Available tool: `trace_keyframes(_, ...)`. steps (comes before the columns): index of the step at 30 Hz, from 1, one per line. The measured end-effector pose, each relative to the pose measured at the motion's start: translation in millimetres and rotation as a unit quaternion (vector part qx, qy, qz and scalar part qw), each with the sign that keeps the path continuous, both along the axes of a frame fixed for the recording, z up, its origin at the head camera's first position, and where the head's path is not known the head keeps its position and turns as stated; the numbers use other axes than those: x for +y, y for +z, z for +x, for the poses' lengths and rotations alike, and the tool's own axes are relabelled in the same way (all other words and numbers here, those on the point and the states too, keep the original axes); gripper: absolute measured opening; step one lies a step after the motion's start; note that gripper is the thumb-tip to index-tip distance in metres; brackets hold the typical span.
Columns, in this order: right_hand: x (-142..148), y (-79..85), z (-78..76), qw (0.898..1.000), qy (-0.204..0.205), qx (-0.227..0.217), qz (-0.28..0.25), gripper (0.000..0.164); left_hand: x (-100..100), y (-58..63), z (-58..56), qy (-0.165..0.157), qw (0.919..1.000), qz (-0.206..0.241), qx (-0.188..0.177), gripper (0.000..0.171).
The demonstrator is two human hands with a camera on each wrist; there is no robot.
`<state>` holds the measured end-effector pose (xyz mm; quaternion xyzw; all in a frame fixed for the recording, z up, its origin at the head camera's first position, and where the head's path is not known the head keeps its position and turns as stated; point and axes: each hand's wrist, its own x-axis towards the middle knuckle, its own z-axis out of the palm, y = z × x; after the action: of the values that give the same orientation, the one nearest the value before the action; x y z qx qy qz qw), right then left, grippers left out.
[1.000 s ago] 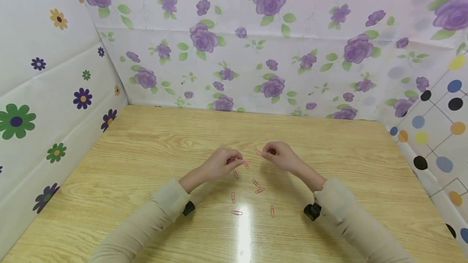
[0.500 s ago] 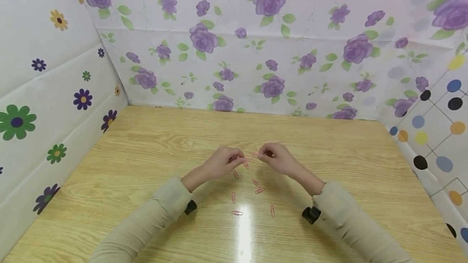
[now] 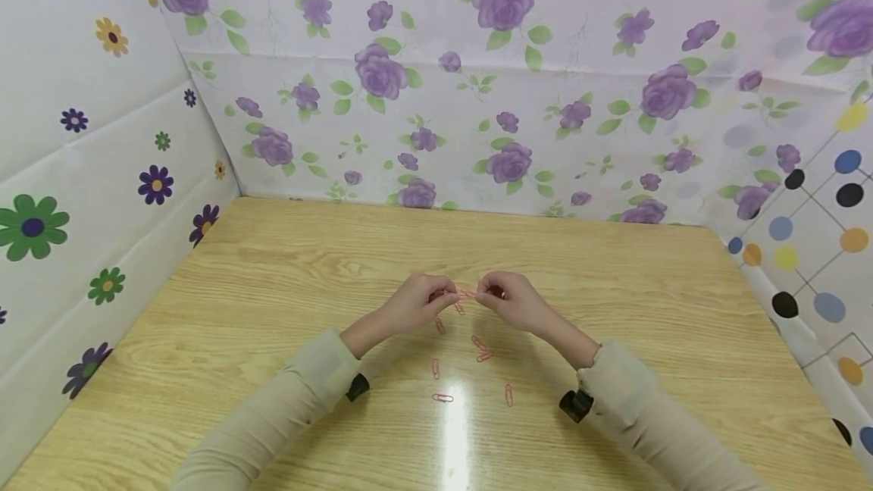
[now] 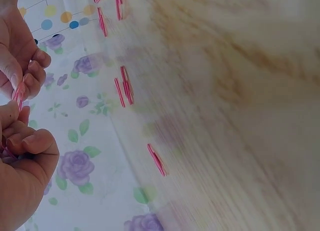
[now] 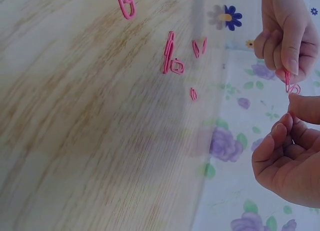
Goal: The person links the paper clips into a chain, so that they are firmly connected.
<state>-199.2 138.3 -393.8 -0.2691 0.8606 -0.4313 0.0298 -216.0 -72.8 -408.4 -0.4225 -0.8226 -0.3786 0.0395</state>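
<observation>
Above the middle of the table, my left hand [image 3: 414, 303] pinches a pink paper clip [image 5: 287, 81] between thumb and fingertips. My right hand [image 3: 516, 300] pinches a second pink paper clip [image 5: 295, 89] by its end. The two clips meet in the small gap between the hands; whether they are linked cannot be made out. In the left wrist view, a bit of pink wire [image 4: 8, 152] shows inside the curled fingers of the left hand. Just below the hands, one loose paper clip [image 3: 439, 326] lies on the wood.
More pink paper clips lie scattered on the wooden table [image 3: 286, 264] nearer the body, among them one clip [image 3: 442, 398] at front left and another clip [image 3: 508, 395] at front right. Flower-patterned cloth [image 3: 436, 82] stands behind the table, with patterned sheets at both sides.
My right hand has moved left, bringing its paper clip up against the one in my left hand. The left hand has barely shifted. The loose clips lie as before.
</observation>
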Motion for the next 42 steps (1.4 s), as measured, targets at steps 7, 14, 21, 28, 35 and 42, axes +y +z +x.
trace_keyframes(7,5.0,-3.0,0.9,1.000,0.006,0.012,0.005,0.009,-4.3,2.2,2.0,0.011,0.9999,0.009,-0.009,0.013)
trace_keyframes(14,3.4,-2.1,1.8,1.000,0.000,0.008,0.003,0.010,-0.9,0.8,1.3,-0.008,0.9998,-0.003,-0.016,0.014)
trace_keyframes(21,2.3,-1.5,3.0,1.000,0.008,0.012,-0.002,0.010,0.4,3.0,3.9,0.004,0.9997,-0.002,-0.026,0.012)
trace_keyframes(28,4.5,-2.3,3.5,1.000,0.015,0.013,0.008,0.010,-1.3,6.1,6.4,0.007,0.9994,-0.001,-0.033,0.011)
trace_keyframes(35,7.1,-0.8,4.1,1.000,0.012,0.018,0.013,0.011,-3.4,6.2,5.8,0.012,0.9997,-0.005,-0.023,0.012)
trace_keyframes(42,5.4,1.0,4.2,1.000,0.023,0.004,0.018,0.009,-0.9,4.0,5.0,0.020,0.9990,-0.034,-0.020,0.022)
